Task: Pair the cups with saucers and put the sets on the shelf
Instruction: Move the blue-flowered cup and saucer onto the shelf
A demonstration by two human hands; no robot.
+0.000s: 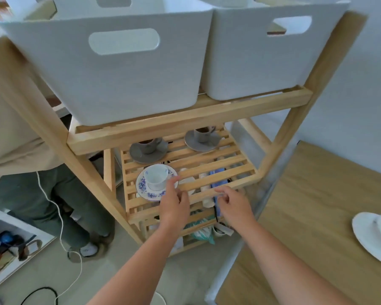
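Observation:
A white cup with blue flowers (155, 177) stands on its matching saucer (143, 187) at the front left of the slatted wooden shelf (229, 167). My left hand (174, 200) touches the saucer's right rim with its fingertips. My right hand (231, 200) hovers beside it over the shelf's front edge, fingers loosely curled, holding nothing. Two grey cups sit on grey saucers (149, 148) (202, 138) at the back of the same shelf. A white cup on a white saucer (376, 234) rests on the wooden table (306, 216) at the right.
Two large white bins (110, 69) (268, 56) fill the shelf above. Paper cups and a blue item lie on the level below the slats. Another person's legs (53, 205) stand at the left, with cables on the floor.

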